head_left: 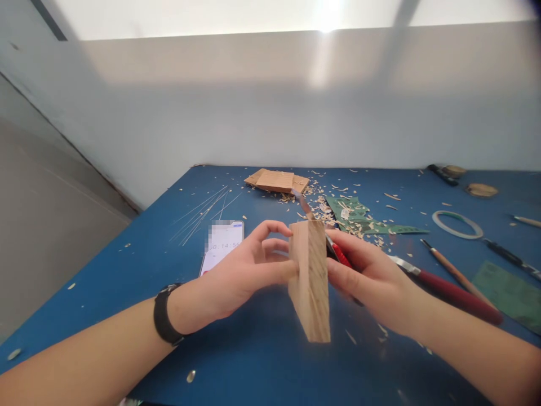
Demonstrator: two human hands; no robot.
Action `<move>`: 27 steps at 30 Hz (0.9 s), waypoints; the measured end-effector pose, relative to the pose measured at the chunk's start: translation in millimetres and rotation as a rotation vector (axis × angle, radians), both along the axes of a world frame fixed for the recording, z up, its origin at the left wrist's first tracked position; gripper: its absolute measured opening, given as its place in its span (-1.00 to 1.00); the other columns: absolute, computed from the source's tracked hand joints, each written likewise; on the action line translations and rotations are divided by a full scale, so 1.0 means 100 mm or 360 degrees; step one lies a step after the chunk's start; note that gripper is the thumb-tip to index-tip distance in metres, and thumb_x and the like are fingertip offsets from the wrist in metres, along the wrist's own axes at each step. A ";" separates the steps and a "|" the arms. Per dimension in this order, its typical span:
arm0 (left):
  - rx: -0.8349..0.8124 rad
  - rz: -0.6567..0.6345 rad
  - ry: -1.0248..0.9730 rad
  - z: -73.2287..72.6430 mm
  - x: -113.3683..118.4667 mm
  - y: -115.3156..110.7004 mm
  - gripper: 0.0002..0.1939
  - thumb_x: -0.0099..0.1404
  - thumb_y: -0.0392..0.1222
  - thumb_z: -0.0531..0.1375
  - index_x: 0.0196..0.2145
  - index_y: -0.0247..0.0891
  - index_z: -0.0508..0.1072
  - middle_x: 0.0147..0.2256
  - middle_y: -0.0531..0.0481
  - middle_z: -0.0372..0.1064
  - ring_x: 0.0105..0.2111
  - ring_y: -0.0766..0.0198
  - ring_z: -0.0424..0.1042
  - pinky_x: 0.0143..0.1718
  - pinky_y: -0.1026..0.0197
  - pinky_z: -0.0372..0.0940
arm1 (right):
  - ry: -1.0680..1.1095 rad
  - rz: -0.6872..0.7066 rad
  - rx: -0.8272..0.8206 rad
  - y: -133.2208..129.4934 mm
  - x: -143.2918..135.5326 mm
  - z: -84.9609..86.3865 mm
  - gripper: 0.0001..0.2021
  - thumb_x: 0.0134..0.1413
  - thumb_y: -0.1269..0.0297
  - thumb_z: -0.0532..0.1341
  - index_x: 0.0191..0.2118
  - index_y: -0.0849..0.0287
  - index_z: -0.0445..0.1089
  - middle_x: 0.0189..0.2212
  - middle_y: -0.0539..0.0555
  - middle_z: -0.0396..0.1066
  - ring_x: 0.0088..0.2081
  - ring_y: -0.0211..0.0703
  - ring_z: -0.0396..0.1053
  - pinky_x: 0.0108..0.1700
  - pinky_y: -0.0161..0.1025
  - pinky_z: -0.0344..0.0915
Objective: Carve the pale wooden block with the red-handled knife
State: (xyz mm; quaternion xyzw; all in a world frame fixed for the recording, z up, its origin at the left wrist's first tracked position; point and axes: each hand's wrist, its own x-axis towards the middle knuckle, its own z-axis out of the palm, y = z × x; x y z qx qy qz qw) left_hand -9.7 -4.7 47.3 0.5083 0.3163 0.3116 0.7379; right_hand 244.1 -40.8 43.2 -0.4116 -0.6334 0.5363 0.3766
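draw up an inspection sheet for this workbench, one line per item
surface: blue tabletop, strewn with wood shavings
job's things: wooden block, held up; red-handled tool behind it, partly hidden
clutter: phone, thin loose strands, white ring and maroon-handled tool
hands: left hand gripping the wooden block; right hand holding the red-handled tool
cables: nothing seen
surroundings: pale wall beyond the tabletop

Two hands (249,259) (374,270), one held wooden block (316,282), one red-and-black tool (340,256), one phone (230,245), one white ring (477,232) and one wristband (161,317) are counted.
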 end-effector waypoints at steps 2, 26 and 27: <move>-0.0008 0.0037 0.0050 0.02 0.00 -0.01 -0.41 0.31 0.02 0.57 0.11 -0.03 0.36 0.03 -0.08 0.56 -0.03 0.03 0.64 0.00 -0.06 0.53 | 0.0125 0.0031 -0.0124 -0.01 -0.01 -0.01 -0.57 0.45 -0.19 0.36 0.26 -0.16 0.54 -0.47 -0.15 0.26 -0.55 -0.28 0.09 -0.52 -0.25 0.08; -0.0077 0.0360 0.0048 0.05 0.04 0.06 -0.41 0.36 0.23 0.49 0.13 -0.27 0.69 0.16 -0.31 0.65 0.16 -0.26 0.60 0.05 -0.12 0.54 | 0.0404 -0.0405 -0.0610 0.10 -0.03 -0.02 -0.50 0.15 -0.14 0.55 0.08 0.01 0.59 -0.37 -0.02 0.45 -0.51 -0.20 0.28 -0.58 -0.24 0.21; -0.0069 0.0363 0.0037 0.05 0.04 0.06 -0.41 0.37 0.25 0.47 0.13 -0.26 0.69 0.16 -0.31 0.65 0.16 -0.27 0.60 0.04 -0.12 0.54 | 0.0403 -0.0422 -0.0598 0.10 -0.03 -0.02 -0.51 0.15 -0.14 0.56 0.07 0.01 0.59 -0.36 -0.02 0.44 -0.50 -0.20 0.28 -0.58 -0.23 0.21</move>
